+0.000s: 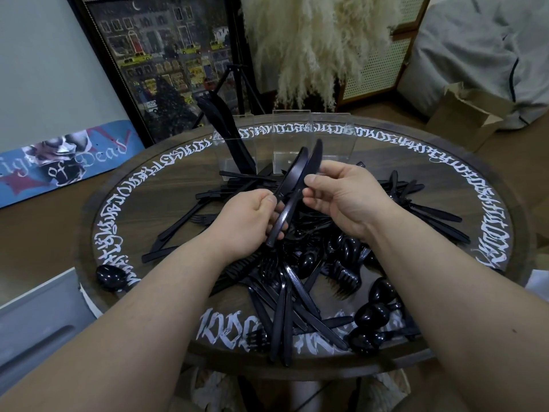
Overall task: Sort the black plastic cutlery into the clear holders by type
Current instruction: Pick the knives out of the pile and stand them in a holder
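Black plastic knives (300,171) stand bunched above the middle of the table. My left hand (246,224) grips their handles from the left, and my right hand (341,197) pinches them at mid-length from the right. A heap of black cutlery (300,281) with knives, forks and spoons lies below and around both hands. Three clear holders stand at the table's far side: the left holder (221,150) has several black knives leaning in it, while the middle holder (289,129) and the right holder (335,135) look empty.
The round wooden table (154,185) has white lettering around its rim. A lone spoon (111,278) lies at its left edge. Behind stand a framed picture (160,55), a tripod (237,84), pampas grass (312,46) and a cardboard box (463,114).
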{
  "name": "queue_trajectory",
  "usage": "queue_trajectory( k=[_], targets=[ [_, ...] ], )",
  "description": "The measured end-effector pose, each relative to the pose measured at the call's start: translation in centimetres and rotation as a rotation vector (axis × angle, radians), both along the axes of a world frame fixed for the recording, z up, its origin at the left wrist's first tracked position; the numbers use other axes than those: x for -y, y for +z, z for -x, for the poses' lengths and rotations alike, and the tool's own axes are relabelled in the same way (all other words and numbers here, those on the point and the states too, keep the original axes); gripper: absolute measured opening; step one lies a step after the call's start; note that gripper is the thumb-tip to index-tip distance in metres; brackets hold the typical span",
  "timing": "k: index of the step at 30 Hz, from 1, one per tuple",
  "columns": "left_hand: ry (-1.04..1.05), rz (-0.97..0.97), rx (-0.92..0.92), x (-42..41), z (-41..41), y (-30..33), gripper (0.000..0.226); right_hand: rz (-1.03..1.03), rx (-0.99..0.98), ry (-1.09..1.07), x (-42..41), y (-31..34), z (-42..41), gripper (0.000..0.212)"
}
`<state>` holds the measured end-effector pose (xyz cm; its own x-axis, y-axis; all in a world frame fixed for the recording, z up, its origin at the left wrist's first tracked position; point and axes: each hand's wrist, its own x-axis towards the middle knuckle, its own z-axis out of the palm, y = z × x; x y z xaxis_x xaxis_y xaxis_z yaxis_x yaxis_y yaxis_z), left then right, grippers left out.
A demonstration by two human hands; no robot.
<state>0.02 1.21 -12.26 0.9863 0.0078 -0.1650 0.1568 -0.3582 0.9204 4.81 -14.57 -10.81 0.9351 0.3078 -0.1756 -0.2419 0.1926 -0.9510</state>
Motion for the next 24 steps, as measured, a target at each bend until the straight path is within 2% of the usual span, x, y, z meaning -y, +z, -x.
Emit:
queue_trajectory(
  k=[5, 10, 14, 17, 20, 24],
  targets=[
    [-0.023, -0.076, 0.028, 0.0, 0.1, 0.0, 0.031, 0.001, -0.025, 0.02, -1.0, -0.2, 0.2, 0.017],
    [0.023, -0.005, 0.087, 0.2, 0.1, 0.0, 0.038, -0.01, -0.004, -0.073, -1.3, -0.2, 0.3, 0.012],
    [-0.057, -0.171, 0.138, -0.3, 0.2, 0.2, 0.036, 0.037, 0.022, -0.08, -1.4, -0.1, 0.5, 0.007],
    [-0.106, -0.257, 0.111, -0.3, 0.3, 0.3, 0.034, 0.077, 0.084, -0.115, -1.6, -0.1, 0.6, 0.032],
    [-0.099, -0.278, 0.084, -0.4, 0.5, 0.4, 0.036, 0.173, 0.193, -0.113, -1.8, 0.3, 0.9, 0.027],
    [-0.015, -0.261, 0.157, -0.8, 0.5, 0.8, 0.041, -0.009, 0.086, -0.091, -1.9, 0.9, 1.5, 0.016]
  ],
)
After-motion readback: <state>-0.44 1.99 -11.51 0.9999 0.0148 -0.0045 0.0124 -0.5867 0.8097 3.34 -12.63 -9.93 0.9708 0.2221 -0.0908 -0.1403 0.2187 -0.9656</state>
